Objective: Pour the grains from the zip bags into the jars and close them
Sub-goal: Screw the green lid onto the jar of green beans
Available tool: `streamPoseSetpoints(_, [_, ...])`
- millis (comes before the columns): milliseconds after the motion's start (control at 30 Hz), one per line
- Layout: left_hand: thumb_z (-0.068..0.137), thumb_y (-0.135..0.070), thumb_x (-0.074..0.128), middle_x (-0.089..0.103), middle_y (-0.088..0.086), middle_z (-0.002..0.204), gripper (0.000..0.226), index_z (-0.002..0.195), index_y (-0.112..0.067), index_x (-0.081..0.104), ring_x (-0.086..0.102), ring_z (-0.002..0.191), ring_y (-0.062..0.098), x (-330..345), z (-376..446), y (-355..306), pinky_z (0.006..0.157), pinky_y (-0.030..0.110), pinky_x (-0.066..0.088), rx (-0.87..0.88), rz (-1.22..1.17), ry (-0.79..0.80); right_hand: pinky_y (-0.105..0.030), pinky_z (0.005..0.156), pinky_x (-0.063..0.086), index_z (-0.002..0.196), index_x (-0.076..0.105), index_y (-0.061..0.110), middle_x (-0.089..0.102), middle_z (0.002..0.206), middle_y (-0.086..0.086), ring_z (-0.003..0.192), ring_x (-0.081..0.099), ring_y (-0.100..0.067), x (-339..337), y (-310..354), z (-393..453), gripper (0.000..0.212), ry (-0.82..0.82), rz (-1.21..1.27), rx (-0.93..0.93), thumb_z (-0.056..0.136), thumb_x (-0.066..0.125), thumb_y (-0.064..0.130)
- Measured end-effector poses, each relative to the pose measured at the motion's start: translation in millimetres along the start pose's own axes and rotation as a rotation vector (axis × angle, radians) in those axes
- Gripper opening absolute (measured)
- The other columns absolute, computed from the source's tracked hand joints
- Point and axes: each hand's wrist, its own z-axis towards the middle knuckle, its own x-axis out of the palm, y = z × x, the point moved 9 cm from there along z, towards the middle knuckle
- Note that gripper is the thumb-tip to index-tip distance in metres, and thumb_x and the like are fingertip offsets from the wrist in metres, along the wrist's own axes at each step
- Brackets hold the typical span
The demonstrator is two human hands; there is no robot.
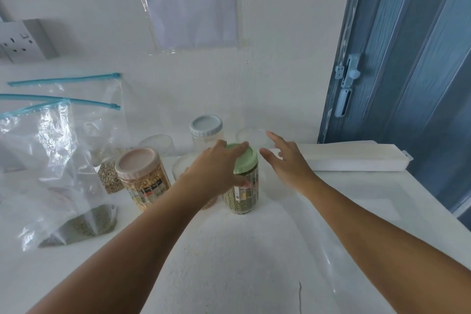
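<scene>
While left hand grips green-lidded jar, right hand hovers beside.

A single wide-angle camera, worn on the person's head, looks forward and down at the white counter from close above its near edge. The counter fills the lower frame, the wall behind it the upper part. A blue door stands right of the counter, a wall socket above its left end. Both forearms enter from the bottom corners. No second view shares the scene.
</scene>
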Motion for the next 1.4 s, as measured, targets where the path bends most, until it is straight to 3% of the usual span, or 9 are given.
streamPoseSetpoints(100, [0.083,-0.048,0.083,0.037,0.005,0.151,0.1,0.162,-0.045,0.023,0.051,0.13,0.03,3,1,5,0.108,0.044,0.047,-0.008,-0.04,-0.01,-0.044,0.12,0.033,0.16,0.024,0.05,0.034,0.152,-0.012,0.146,0.033,-0.029,3,1,23,0.071,0.059,-0.261,-0.035,0.099,0.059,0.059])
streamPoseSetpoints(267, [0.082,-0.049,0.084,0.035,0.003,0.146,0.099,0.161,-0.047,0.024,0.053,0.124,0.029,4,3,7,0.107,0.043,0.048,-0.014,-0.026,-0.009,-0.047,0.12,0.033,0.16,0.018,0.054,0.015,0.165,-0.018,0.153,0.02,-0.038,27,0,51,0.078,0.212,-0.482,-0.02,0.097,0.063,0.058])
streamPoseSetpoints(433, [0.081,-0.051,0.083,0.035,0.002,0.141,0.1,0.161,-0.047,0.024,0.054,0.117,0.027,5,3,7,0.104,0.04,0.049,-0.005,-0.017,-0.007,-0.044,0.104,0.048,0.158,0.029,0.052,0.042,0.141,-0.016,0.128,0.05,-0.037,31,1,65,0.062,0.129,-0.571,-0.067,0.103,0.057,0.047])
streamPoseSetpoints(633, [0.083,-0.051,0.082,0.035,0.003,0.14,0.098,0.162,-0.044,0.024,0.051,0.109,0.022,3,3,6,0.101,0.036,0.047,0.019,-0.017,-0.022,-0.048,0.106,0.038,0.156,0.029,0.056,0.048,0.142,-0.013,0.133,0.044,-0.033,15,0,46,0.06,0.07,-0.742,-0.055,0.101,0.051,0.062])
streamPoseSetpoints(733, [0.082,-0.052,0.082,0.035,0.003,0.14,0.099,0.162,-0.045,0.024,0.046,0.102,0.019,3,4,6,0.098,0.035,0.046,0.013,-0.015,-0.023,-0.047,0.106,0.038,0.156,0.028,0.057,0.048,0.143,-0.013,0.134,0.044,-0.032,2,-5,26,0.062,0.061,-0.778,-0.024,0.099,0.051,0.066])
streamPoseSetpoints(933, [0.083,-0.052,0.082,0.034,0.006,0.142,0.099,0.163,-0.043,0.023,0.055,0.117,0.031,2,1,3,0.1,0.039,0.048,0.009,0.01,-0.013,-0.048,0.106,0.035,0.155,0.028,0.059,0.048,0.143,-0.012,0.133,0.044,-0.031,-13,-9,-20,0.062,0.035,-0.753,0.044,0.099,0.053,0.065])
streamPoseSetpoints(1400, [0.081,-0.051,0.083,0.036,0.01,0.146,0.101,0.163,-0.042,0.025,0.057,0.121,0.035,2,-3,2,0.102,0.045,0.051,0.017,-0.006,-0.025,-0.046,0.104,0.036,0.155,0.026,0.057,0.048,0.142,-0.009,0.131,0.046,-0.029,-19,-2,-119,0.061,-0.044,-0.759,0.09,0.1,0.051,0.065])
